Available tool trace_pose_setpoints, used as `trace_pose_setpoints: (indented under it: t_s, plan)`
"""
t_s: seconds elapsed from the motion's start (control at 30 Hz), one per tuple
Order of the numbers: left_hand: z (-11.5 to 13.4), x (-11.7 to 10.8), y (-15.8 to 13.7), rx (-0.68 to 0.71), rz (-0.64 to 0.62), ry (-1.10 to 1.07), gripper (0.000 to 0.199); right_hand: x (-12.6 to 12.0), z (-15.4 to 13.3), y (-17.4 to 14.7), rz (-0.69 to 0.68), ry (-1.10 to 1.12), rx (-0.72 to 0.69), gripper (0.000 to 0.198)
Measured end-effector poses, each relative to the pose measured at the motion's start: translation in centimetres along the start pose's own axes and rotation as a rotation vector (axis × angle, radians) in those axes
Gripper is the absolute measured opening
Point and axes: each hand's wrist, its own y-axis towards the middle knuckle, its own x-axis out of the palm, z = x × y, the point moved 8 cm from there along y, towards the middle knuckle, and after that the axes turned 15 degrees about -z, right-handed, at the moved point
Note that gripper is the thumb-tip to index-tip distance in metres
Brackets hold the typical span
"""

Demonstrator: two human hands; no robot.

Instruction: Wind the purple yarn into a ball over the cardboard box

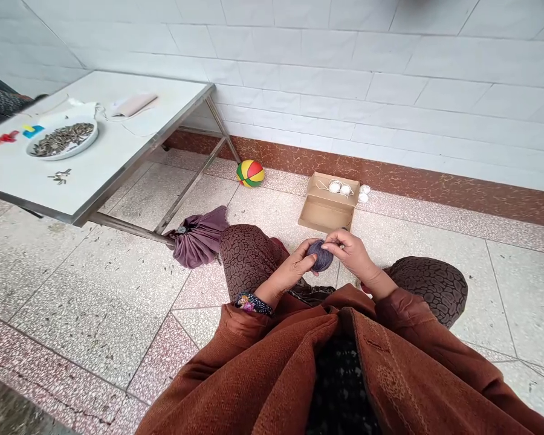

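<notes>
A ball of dark grey-purple yarn (321, 256) is gripped in my left hand (299, 264), the thumb lying across its near side. At the ball's upper right, my right hand (347, 248) is closed in a pinch, its fingertips touching or almost touching the yarn. Whatever strand lies between those fingers is too fine to make out. Just beyond my hands on the floor stands an open cardboard box (329, 212) with small white yarn balls (340, 188) in its lid. More white balls (364, 193) lie beside the lid.
On the left stands a white table (131, 142) bearing a plate of sunflower seeds (66, 140). A striped ball (250, 173) rests near its leg. A purple cloth bag (199, 235) lies beside my knee. The tiled wall (344, 78) runs behind the box.
</notes>
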Motion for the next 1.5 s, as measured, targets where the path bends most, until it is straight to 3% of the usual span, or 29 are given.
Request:
trace_pose_setpoints:
  t_s: [0.27, 0.47, 0.53, 0.67, 0.77, 0.83, 0.97, 1.07, 1.2, 1.33, 1.5]
  plan:
    - [0.5, 2.1, 0.2, 0.025, -0.113, -0.32, 0.079, 1.7, 3.8, -0.1, 0.085, 0.152, 0.148, 0.022]
    - [1.1, 0.3, 0.4, 0.093, 0.012, -0.405, 0.056, 4.3, 5.1, -1.2, -0.073, -0.071, 0.192, 0.014]
    - [1.0, -1.0, 0.2, 0.11, 0.11, -0.386, 0.053, 4.5, 4.4, -1.6, -0.152, -0.116, 0.178, 0.017]
    - [0.8, -3.6, -0.2, 0.147, 0.321, -0.309, 0.056, 4.7, 0.2, -1.7, -0.333, -0.13, -0.028, 0.027]
    - [1.0, -4.4, -0.6, 0.134, 0.416, -0.154, 0.06, 3.2, -2.7, -0.6, -0.317, -0.119, -0.109, 0.025]
    - [1.3, -3.9, -0.5, 0.101, 0.387, -0.043, 0.058, 1.3, -3.3, 0.7, -0.214, -0.11, -0.096, 0.023]
    - [1.9, -1.2, 0.1, 0.069, 0.149, -0.03, 0.057, -1.2, -1.3, 2.8, -0.042, -0.081, -0.047, 0.022]
    - [2.6, -0.2, 0.3, 0.114, 0.069, -0.184, 0.066, -0.2, 2.3, 2.5, -0.012, -0.039, 0.051, 0.027]
    - [3.0, -1.2, 0.7, 0.155, 0.124, -0.3, 0.063, 3.1, 4.5, 0.1, -0.076, -0.072, 0.154, 0.029]
    - [3.3, -3.7, 0.8, 0.159, 0.312, -0.178, 0.055, 4.6, 0.6, -0.8, -0.251, -0.092, -0.019, 0.028]
    - [4.5, -4.4, 1.0, 0.091, 0.405, 0.198, 0.051, 0.9, -3.7, 1.6, -0.218, -0.157, -0.103, 0.027]
